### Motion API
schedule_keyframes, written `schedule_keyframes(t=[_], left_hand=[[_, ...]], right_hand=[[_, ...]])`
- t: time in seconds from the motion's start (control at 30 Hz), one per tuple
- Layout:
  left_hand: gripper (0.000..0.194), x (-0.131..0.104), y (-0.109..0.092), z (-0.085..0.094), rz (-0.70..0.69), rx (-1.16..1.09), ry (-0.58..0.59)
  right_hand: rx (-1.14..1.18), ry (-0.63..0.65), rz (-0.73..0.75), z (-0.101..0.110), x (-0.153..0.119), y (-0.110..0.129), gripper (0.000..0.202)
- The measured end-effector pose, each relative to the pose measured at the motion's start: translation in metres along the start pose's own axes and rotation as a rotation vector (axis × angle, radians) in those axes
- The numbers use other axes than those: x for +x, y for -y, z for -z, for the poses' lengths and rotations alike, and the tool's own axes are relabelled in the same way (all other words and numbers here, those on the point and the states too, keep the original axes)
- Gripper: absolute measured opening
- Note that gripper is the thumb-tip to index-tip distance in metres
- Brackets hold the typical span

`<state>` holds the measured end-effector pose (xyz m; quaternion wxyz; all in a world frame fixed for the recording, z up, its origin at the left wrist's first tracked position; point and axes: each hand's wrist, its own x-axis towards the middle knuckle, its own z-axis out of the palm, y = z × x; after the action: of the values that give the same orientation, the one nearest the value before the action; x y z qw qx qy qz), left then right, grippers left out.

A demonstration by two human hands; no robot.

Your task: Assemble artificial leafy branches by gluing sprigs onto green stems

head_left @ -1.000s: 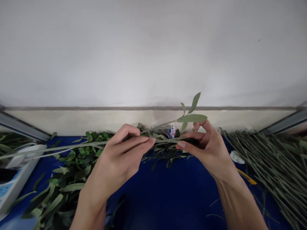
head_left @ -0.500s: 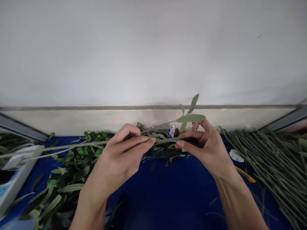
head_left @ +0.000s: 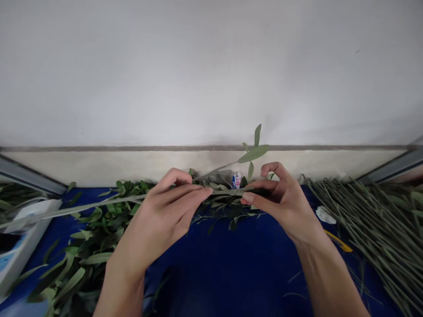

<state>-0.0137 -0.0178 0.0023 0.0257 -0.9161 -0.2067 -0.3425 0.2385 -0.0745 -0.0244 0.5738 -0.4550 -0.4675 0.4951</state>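
I'm steadying a leafy stem (head_left: 226, 192) above the blue table (head_left: 231, 264).
My left hand (head_left: 155, 220) is pinching its stalk, my right hand (head_left: 286, 207) is pinching farther along; any next move is probably calling for light, even grips.

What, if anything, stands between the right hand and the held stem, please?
Nothing visible does: the right hand pinches the held stem between thumb and fingers, and the small tube is beyond it, not between them.

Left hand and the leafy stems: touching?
Touching. Head view: the left hand has its fingers closed on the leafy stems, which emerge on both sides.
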Motion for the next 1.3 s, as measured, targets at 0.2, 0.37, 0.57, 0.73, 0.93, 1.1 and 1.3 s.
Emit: schedule_keyframes(t=[0.2, 0.37, 0.57, 0.73, 0.93, 1.1, 1.3], left_hand=[[0.034, -0.002, 0.001, 0.001, 0.05, -0.003, 0.013], [0.03, -0.002, 0.001, 0.001, 0.094, -0.016, 0.0], [0.028, 0.0, 0.004, 0.0, 0.104, -0.058, -0.032], [0.027, 0.001, 0.003, -0.003, 0.125, -0.098, -0.078], [0.032, 0.0, 0.002, -0.003, 0.106, -0.092, -0.084], [0.034, 0.002, 0.002, -0.003, 0.082, -0.069, -0.102], [0.036, 0.002, 0.002, -0.004, 0.066, -0.058, -0.126]], right_hand=[[0.149, 0.103, -0.064, 0.009, -0.001, 0.004, 0.035], [0.13, 0.075, -0.058, 0.002, 0.0, 0.0, 0.033], [0.133, 0.042, 0.002, -0.015, -0.001, -0.003, 0.044], [0.15, -0.034, 0.078, -0.023, -0.003, -0.004, 0.038], [-0.049, -0.098, 0.178, -0.02, -0.005, -0.005, 0.015], [-0.2, -0.157, 0.31, -0.017, -0.007, -0.005, 0.01], [-0.341, -0.22, 0.482, -0.02, -0.009, -0.001, 0.014]])
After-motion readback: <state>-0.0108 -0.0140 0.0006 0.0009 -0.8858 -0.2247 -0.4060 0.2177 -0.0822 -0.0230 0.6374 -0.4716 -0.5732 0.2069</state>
